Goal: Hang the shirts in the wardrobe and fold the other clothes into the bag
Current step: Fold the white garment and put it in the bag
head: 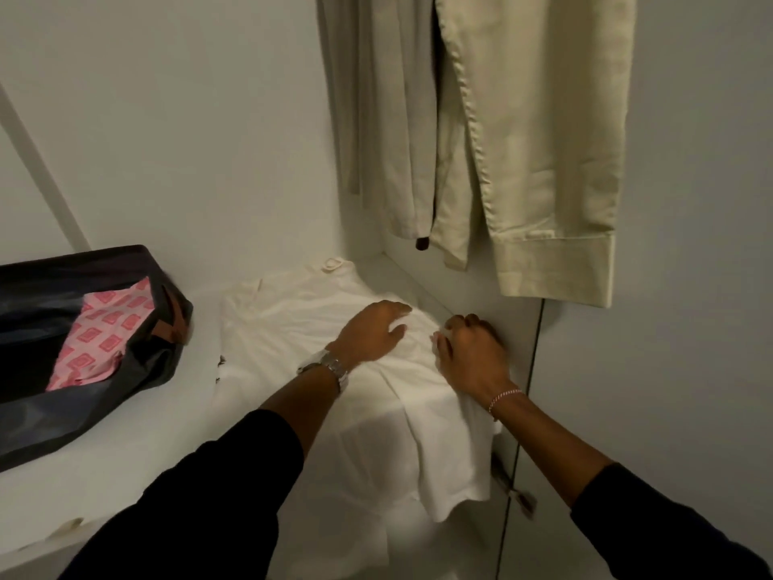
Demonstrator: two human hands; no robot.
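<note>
From the head camera, a white garment (318, 328) lies spread and creased on the white shelf (175, 412) near its right back corner, with its near part draped over the shelf's front edge. The left hand (372, 334) rests flat on it with fingers straight, while the right hand (470, 349) pinches a fold of the cloth beside the shelf's right edge. A dark bag (50, 412) lies open at the left edge holding a pink patterned cloth (100, 332), and beige shirts (523, 140) hang above the back right corner.

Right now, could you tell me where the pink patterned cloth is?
In the head view it lies at the left, inside the open dark bag on the white shelf: the pink patterned cloth, left of the white garment.
</note>
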